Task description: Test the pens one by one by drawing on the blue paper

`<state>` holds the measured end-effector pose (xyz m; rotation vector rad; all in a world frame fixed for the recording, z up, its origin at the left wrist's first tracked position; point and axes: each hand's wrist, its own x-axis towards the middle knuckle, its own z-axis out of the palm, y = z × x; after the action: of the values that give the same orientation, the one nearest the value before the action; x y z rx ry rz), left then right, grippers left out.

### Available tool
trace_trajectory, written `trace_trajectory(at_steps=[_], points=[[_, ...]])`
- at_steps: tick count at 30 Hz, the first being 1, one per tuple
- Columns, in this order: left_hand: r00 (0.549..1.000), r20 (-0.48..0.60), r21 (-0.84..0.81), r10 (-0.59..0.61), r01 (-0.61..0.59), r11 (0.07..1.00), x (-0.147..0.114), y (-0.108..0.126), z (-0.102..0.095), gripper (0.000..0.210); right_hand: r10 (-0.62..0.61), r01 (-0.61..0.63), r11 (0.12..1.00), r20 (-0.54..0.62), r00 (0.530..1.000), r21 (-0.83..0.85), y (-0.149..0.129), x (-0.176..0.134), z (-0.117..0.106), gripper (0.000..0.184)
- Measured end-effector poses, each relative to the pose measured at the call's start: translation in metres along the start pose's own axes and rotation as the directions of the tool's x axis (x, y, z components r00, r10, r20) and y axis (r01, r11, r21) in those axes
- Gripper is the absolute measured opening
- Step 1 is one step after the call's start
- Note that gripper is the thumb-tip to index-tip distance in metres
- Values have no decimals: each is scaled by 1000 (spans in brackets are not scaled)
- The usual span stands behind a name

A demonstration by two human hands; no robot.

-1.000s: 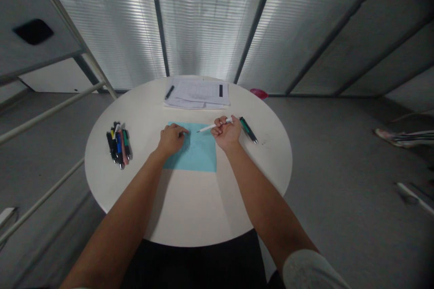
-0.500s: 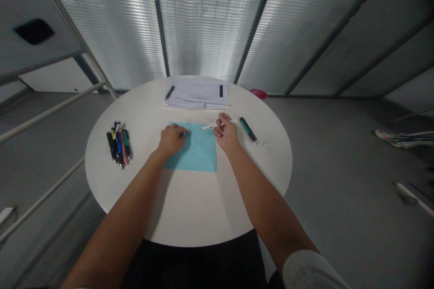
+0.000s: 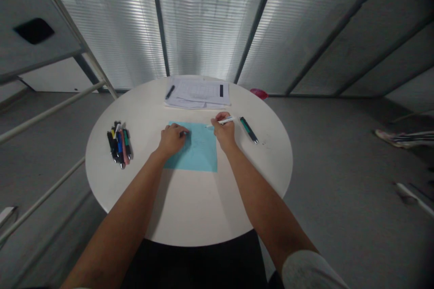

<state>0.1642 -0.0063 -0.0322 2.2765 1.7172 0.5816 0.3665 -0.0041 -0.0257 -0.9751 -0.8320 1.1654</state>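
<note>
- The right hand (image 3: 224,133) has turned over within the last second: its palm faced more upward, and now the back of the hand shows while the thumb and fingers gather around the slim white plastic pen (image 3: 226,120).
- That turn has changed the pen's hold into one that looks more like a writing hold, which would suit pen work on the paper better than the loose, raised-finger one.
- The right grip is closed around the pen; its tip points left, over the upper right part of the light-blue rectangular paper sheet (image 3: 200,157). Whether it touches cannot be told.
- The left hand (image 3: 172,139) has stayed on the sheet's upper left part, its fingers bent. Whether this grip holds anything underneath cannot be told.
- The sheet lies flat at the middle of the round white desk (image 3: 190,207), and has not noticeably moved.
- Faint marks show on the sheet, but no word can be read.
- The stacked white printed papers (image 3: 195,95) at the far edge carry small grey print, unreadable, plus one solid black block.
- No brand is legible on the mixed coloured pens (image 3: 119,146) at left or the green-and-black pens (image 3: 249,130) at right.
</note>
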Motion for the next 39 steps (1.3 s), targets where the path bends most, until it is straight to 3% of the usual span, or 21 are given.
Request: trace_trajectory(at_steps=[3,7,14,19,24,27,36,39], points=[[1000,3,-1,-2,2,1000,0,0,1,34,-108,105,993,-67,992,-57,-1,-1,-1,15],[1000,-13,-11,2,-2,1000,0,-1,2,33,-152,143,983,-72,986,-117,1,-1,-3,4],[1000,-14,-10,2,-2,1000,0,0,2,33,-50,40,969,-35,998,-246,2,-4,0,33],[1000,-16,-2,7,-7,1000,-1,0,1,32,-261,237,815,30,965,-529,5,-6,-3,18],[1000,-9,-1,8,-8,1000,0,0,1,33,-139,205,648,150,979,-734,8,-10,-7,24],[1000,-2,6,5,-5,1000,-1,1,0,33,-138,226,547,179,974,-806,7,-13,-6,25],[1000,-17,-15,1,-2,1000,-1,2,1,32,-132,118,441,65,989,-890,-2,-15,-1,25],[1000,-13,-16,1,-1,1000,0,1,1,32,-145,104,442,43,988,-891,-2,-13,-3,24]])
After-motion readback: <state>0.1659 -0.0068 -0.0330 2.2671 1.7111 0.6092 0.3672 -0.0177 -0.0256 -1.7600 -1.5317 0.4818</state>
